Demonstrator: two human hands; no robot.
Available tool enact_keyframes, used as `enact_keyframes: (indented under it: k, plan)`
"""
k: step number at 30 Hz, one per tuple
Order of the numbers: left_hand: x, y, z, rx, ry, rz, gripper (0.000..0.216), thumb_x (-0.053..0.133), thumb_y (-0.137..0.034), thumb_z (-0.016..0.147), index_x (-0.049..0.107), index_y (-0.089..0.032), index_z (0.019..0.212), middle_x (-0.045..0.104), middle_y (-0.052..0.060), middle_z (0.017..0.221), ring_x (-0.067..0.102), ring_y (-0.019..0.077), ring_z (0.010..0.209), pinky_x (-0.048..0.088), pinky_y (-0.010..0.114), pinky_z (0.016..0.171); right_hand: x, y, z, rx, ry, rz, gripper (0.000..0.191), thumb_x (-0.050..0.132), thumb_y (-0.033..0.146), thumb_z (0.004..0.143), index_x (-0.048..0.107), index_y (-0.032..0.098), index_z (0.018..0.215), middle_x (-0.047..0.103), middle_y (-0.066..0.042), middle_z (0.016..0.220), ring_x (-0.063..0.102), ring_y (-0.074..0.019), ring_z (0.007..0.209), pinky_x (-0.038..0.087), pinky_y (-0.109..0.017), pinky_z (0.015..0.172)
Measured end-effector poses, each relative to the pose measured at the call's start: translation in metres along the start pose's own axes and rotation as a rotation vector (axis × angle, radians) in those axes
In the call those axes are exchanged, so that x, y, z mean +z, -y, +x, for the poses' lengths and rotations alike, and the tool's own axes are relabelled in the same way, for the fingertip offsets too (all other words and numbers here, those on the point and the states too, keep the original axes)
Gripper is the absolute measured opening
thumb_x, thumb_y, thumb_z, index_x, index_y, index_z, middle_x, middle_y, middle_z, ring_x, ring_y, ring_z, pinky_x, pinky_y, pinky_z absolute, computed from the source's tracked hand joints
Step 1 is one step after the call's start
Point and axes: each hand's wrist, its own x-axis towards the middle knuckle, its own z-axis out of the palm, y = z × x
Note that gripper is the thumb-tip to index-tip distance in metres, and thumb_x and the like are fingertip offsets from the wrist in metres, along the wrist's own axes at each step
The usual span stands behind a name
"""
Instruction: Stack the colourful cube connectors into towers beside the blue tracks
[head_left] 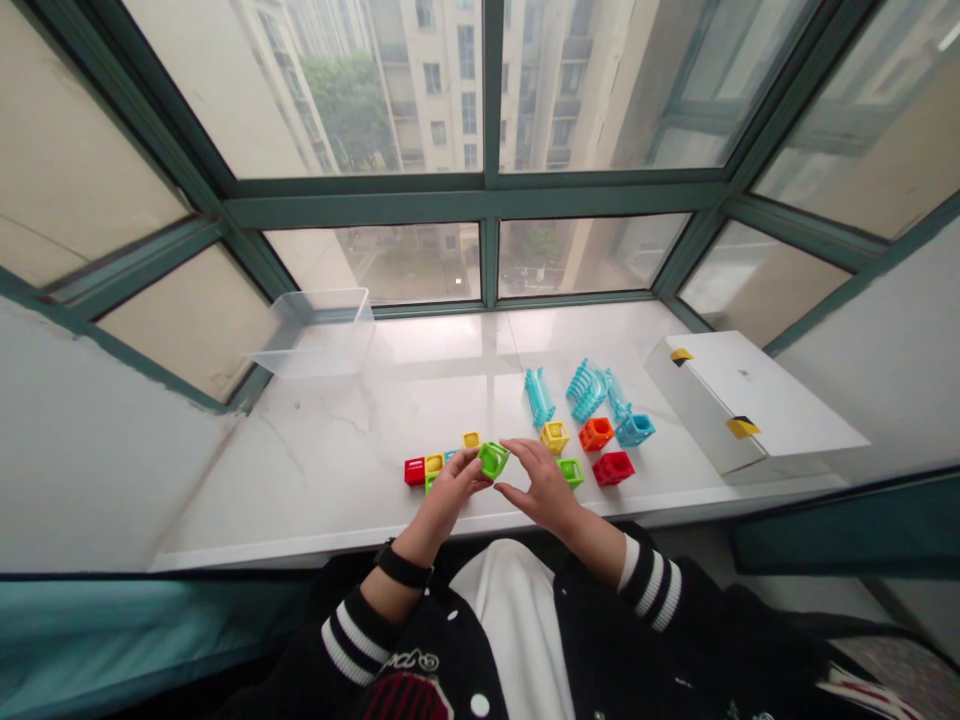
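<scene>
A green toy block (pixel 493 460) with open sides is held up over the sill's front part by my left hand (pixel 455 490). Close to its right side, my right hand (pixel 541 486) has thumb and fingers spread apart, with nothing between them that I can see. Partly behind my left hand lie a red block (pixel 415 472), a yellow block (pixel 434 465) and other blocks; another yellow block (pixel 471 439) is just beyond. A second green block (pixel 571 472) sits beside my right hand, half covered by it.
To the right stand a yellow block (pixel 554 436), an orange block (pixel 597 434), a red cube (pixel 613 468) and a blue block (pixel 635 429). Behind them lie blue track pieces (pixel 587 388). A clear plastic bin (pixel 322 335) is back left, a white box (pixel 757 400) far right.
</scene>
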Motion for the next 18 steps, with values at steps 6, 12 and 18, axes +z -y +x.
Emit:
enact_keyframes:
  k: [6,12,18]
  plan:
    - [0.0024,-0.0085,-0.0055,-0.053,0.096,-0.209,0.044,0.075,-0.048,0.089,0.069,-0.018,0.121,0.073,0.015,0.129,0.07,0.0286,0.117,0.057,0.047,0.103,0.0015,-0.0003,0.0013,0.12,-0.013,0.208,0.056,0.066,0.03,0.097,0.052,0.027,0.151,0.064,-0.013,0.137,0.066,-0.0262,0.118,0.06,-0.045,0.097]
    - [0.0077,-0.0086,-0.0097,-0.069,0.169,-0.189,0.049,0.077,-0.052,0.09,0.065,-0.021,0.126,0.071,0.013,0.13,0.071,0.027,0.116,0.058,0.048,0.103,0.0039,0.0041,0.0074,0.106,0.025,0.344,0.039,0.07,0.033,0.094,0.064,0.025,0.132,0.069,-0.01,0.123,0.066,-0.0245,0.113,0.061,-0.037,0.087]
    - [0.0066,-0.0024,-0.0087,-0.042,0.108,-0.183,0.044,0.086,-0.048,0.083,0.063,-0.022,0.112,0.071,0.006,0.117,0.072,0.0221,0.107,0.061,0.046,0.1,-0.0048,0.0095,0.0087,0.05,-0.013,0.269,0.047,0.067,0.014,0.087,0.064,0.028,0.132,0.067,-0.008,0.124,0.065,-0.0241,0.115,0.06,-0.039,0.093]
